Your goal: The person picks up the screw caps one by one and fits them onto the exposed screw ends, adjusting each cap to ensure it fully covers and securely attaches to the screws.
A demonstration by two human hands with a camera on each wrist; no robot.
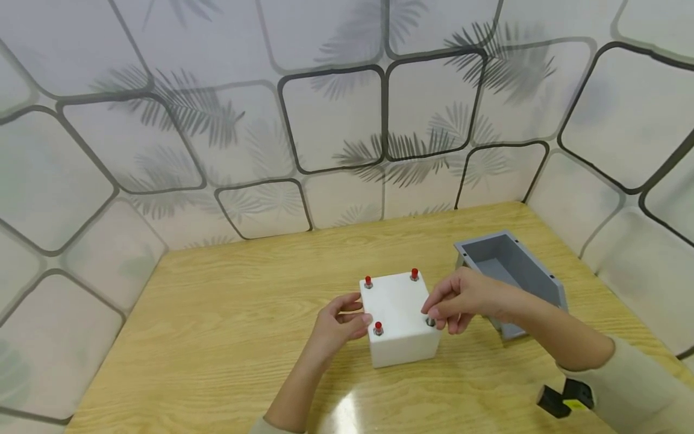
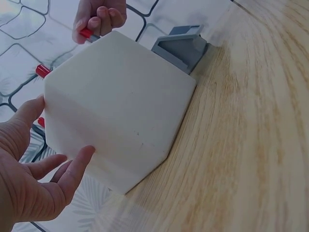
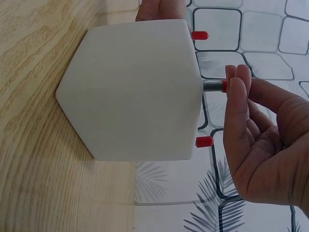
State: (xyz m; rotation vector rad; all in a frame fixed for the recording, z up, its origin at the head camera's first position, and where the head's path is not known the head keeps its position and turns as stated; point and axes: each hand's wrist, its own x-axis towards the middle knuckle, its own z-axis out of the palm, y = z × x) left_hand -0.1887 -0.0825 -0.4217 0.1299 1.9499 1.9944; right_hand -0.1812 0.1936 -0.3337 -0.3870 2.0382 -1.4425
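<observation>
A white block (image 1: 398, 304) stands on the table with a red-capped threaded bolt at each top corner. My right hand (image 1: 461, 298) pinches the red-capped bolt (image 3: 215, 86) at the near right corner between thumb and fingers. Bare metal thread shows below those fingertips, and they hide most of the cap. My left hand (image 1: 338, 325) rests its fairly straight fingers against the block's left side, the thumb at the top edge. Other red caps stand uncovered: the near left cap (image 1: 378, 326), the far left cap (image 1: 368, 280) and the far right cap (image 1: 414, 273).
A grey plastic bin (image 1: 509, 265) stands to the right of the block, partly behind my right forearm. Light wood table (image 1: 233, 337) extends around the block. Patterned wall covering (image 1: 347, 120) rises behind and at both sides. A small black device (image 1: 564, 398) is at my right sleeve.
</observation>
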